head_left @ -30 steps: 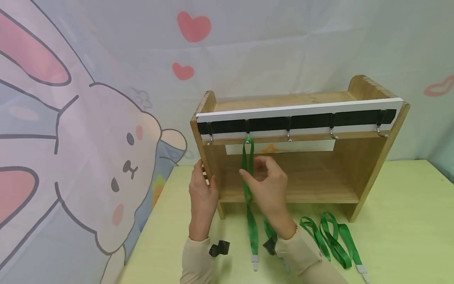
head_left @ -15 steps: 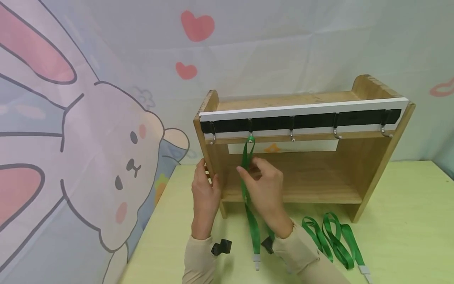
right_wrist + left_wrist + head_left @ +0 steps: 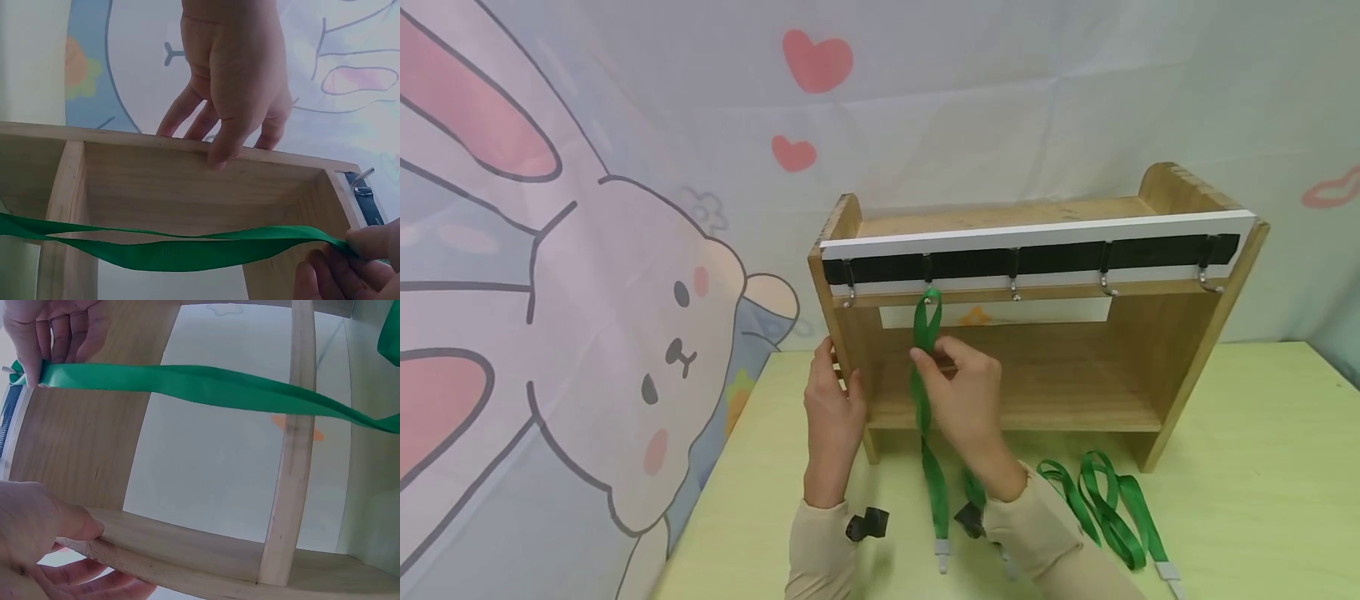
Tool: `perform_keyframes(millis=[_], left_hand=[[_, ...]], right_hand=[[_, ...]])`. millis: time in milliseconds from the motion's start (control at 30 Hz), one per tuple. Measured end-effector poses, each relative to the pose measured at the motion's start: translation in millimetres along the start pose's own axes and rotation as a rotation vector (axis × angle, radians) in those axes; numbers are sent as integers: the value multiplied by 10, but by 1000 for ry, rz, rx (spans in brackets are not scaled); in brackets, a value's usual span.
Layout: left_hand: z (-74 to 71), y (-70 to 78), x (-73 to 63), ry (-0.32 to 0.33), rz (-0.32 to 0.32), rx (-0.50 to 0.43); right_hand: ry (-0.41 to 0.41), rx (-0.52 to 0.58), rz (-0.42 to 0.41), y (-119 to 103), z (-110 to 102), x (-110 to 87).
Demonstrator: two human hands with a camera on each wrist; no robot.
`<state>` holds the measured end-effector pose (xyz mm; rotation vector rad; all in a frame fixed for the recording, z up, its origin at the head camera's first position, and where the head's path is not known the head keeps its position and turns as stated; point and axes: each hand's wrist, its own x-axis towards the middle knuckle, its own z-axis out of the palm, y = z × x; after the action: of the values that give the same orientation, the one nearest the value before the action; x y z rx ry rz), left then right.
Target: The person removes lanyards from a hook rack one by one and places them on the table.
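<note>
A green lanyard (image 3: 936, 492) hangs by its loop from the second hook (image 3: 927, 271) from the left on a small wooden shelf (image 3: 1060, 375). Below the hook, my right hand (image 3: 966, 392) pinches the strap between thumb and fingers; the right wrist view shows the pinched fingertips (image 3: 369, 240) at the strap's top end. The strap twists on its way down to a white clip (image 3: 942, 550). My left hand (image 3: 835, 408) grips the shelf's left side panel, its thumb (image 3: 84, 524) on the inner side and the other fingers outside.
More hooks line the black strip (image 3: 1060, 256) on the shelf's front. Several green lanyards (image 3: 1108, 508) lie on the pale table (image 3: 1247, 475) to the right, one (image 3: 973, 487) partly behind my right wrist. A curtain (image 3: 962, 125) with printed hearts and a rabbit stands behind.
My right thumb and fingers have closed on the strap just below the hook, and the two sides of its loop are drawn together there. My left hand stays on the side panel.
</note>
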<state>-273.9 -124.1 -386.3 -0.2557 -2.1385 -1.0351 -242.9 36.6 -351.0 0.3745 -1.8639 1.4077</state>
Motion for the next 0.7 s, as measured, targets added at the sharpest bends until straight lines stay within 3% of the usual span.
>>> perform_keyframes(millis=[133,467,700], left_hand=[[-1,-4,-6,-6,-16,-5],[6,-26,-20,7,22,-5],[14,-24,-1,10,24,-6]], right_hand=[[1,-1,-3,-15,-33,0],[-9,46,-99,-62,-121,-32],[-58,71,-73,-19,-171,-74]])
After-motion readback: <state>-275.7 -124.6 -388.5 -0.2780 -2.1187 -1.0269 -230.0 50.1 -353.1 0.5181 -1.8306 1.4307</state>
